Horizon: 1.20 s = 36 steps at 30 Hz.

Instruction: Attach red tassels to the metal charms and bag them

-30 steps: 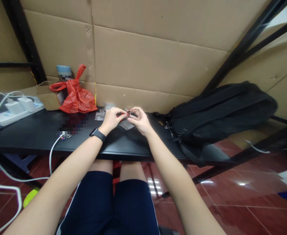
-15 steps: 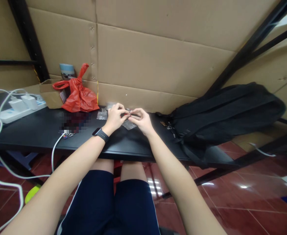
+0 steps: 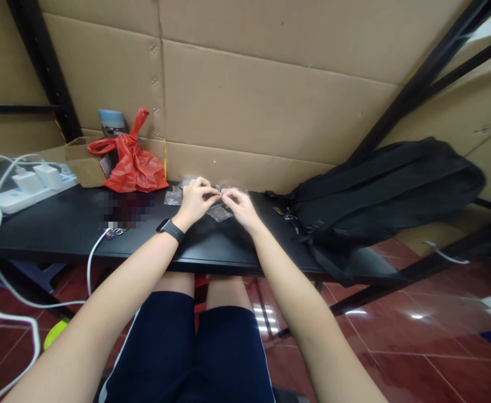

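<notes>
My left hand [image 3: 193, 202], with a dark watch [image 3: 170, 229] on its wrist, pinches a small red piece [image 3: 206, 197] between thumb and fingers. The piece is mostly hidden, and its kind cannot be told. Fingertips of my right hand [image 3: 240, 207] are closed in a pinch right against those of the left. What the right fingers hold is too small to make out. Under and around both hands lie clear plastic bags [image 3: 219, 212] on the black table [image 3: 212, 246]. Another clear bag [image 3: 173, 196] is beside my left hand.
A red plastic bag [image 3: 134, 168] stands at the back left by a cardboard box [image 3: 85, 165] and a blue-lidded container [image 3: 111, 118]. Farther left is a power strip [image 3: 31, 193] with white cables. A black backpack [image 3: 388, 196] lies on the right; cardboard [image 3: 262, 101] walls the back.
My right fingers have closed in toward the left fingertips. A small shiny piece seen between the hands before is now mostly covered. The view has shifted slightly.
</notes>
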### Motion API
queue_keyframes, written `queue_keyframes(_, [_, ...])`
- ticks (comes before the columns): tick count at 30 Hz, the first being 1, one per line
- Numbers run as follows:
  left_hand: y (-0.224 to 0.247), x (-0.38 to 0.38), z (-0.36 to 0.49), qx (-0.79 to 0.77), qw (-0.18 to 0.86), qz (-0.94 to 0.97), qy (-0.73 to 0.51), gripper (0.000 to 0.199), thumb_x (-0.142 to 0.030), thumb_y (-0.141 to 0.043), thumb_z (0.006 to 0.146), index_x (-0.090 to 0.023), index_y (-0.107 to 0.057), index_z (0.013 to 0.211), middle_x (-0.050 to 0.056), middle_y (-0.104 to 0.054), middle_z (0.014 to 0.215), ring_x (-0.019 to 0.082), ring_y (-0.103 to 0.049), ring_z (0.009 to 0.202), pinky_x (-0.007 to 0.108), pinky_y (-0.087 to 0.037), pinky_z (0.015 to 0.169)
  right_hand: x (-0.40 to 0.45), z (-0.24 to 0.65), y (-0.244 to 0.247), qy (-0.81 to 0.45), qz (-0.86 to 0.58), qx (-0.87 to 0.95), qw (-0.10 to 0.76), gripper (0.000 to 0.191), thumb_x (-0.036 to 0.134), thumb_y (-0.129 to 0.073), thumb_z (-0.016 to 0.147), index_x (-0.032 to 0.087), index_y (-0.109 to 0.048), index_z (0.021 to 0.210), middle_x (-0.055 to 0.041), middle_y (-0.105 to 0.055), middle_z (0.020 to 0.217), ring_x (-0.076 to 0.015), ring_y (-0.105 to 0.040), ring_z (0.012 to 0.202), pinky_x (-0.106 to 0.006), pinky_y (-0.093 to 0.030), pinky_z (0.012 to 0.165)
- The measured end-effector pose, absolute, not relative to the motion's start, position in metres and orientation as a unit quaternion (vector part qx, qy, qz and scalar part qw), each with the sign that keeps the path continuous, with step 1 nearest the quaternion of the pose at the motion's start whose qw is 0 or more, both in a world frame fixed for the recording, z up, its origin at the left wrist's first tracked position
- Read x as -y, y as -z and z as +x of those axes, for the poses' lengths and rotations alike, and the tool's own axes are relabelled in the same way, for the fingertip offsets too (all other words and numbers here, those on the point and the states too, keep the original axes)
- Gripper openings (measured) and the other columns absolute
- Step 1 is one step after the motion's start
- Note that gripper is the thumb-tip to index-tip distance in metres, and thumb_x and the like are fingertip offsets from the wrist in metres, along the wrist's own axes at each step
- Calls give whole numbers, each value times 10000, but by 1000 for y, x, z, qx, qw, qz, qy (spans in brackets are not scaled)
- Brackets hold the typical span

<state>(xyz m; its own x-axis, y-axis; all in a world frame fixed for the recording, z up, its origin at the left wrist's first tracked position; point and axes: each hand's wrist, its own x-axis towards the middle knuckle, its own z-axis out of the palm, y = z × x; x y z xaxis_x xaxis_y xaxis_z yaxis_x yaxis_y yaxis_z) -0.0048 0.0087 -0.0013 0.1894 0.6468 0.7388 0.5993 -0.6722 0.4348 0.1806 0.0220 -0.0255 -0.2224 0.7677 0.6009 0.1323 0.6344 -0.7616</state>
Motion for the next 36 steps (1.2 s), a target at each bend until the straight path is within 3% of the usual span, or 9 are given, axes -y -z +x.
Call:
queue_keyframes(5, [1,-6,-5,-375,70,774,-506,279,-342,-518,985,-264,-729,1151,57,-623,1124,211,-610,1095,385,-429,1004,-24,186,23,-241,-314,742,541,315,523,-685,855,217,-668,787,-53,-653,969,-228,-612,995,-390,-476,961])
queue_keyframes(9, [2,-2,-7,-392,73,806,-436,404,-482,-647,882,-287,-662,1236,60,-601,1254,276,-552,1234,448,-390,1059,-24,190,23,-234,-323,739,543,309,514,-700,838,217,-681,754,-67,-631,1060,-244,-608,1061,-412,-460,994])
queue_keyframes(12, [4,-2,-8,-401,52,820,-404,517,-493,-693,823,-298,-600,1293,70,-569,1341,314,-508,1282,471,-395,1030,-24,190,24,-244,-325,737,540,318,522,-707,830,216,-688,745,-72,-608,1086,-251,-600,1081,-418,-465,987])
queue_keyframes(18, [10,-10,-10,-429,30,831,-352,437,-505,-707,797,-290,-645,1172,59,-596,1325,327,-511,1241,483,-394,995,-23,191,24,-265,-339,739,518,329,546,-711,813,220,-697,769,-75,-588,1153,-255,-583,1125,-395,-493,947])
queue_keyframes(21, [9,-12,-15,-448,30,831,-328,452,-539,-730,767,-296,-656,1140,53,-600,1318,342,-510,1229,499,-396,992,-25,194,23,-248,-347,729,536,309,513,-697,820,215,-678,743,-72,-598,1135,-243,-594,1089,-386,-486,952])
queue_keyframes(25, [6,-17,-29,-455,24,824,-336,637,-491,-783,723,-328,-574,1301,53,-560,1394,346,-492,1258,498,-399,1008,-35,206,25,-192,-376,700,576,270,449,-660,833,209,-649,708,-67,-622,1044,-231,-603,1048,-379,-456,992])
queue_keyframes(27, [7,-22,-36,-489,-3,804,-338,495,-366,-726,784,-313,-610,1263,61,-591,1338,332,-513,1223,484,-413,989,-40,216,28,-151,-410,683,585,240,409,-637,833,210,-645,700,-65,-624,999,-229,-606,1002,-377,-461,973])
queue_keyframes(30, [12,-30,-43,-538,-39,783,-309,247,-195,-605,832,-274,-729,1030,82,-653,1169,319,-550,1132,471,-423,951,-48,230,33,-84,-482,657,574,165,321,-612,798,213,-648,678,-65,-615,947,-237,-599,952,-391,-467,950])
queue_keyframes(36, [25,-36,-40,-514,-39,816,-262,148,-251,-657,823,-274,-787,890,98,-669,1086,337,-543,1077,477,-402,943,-56,238,44,-43,-584,654,479,151,280,-607,794,229,-716,703,-90,-636,974,-282,-568,1037,-447,-447,1000])
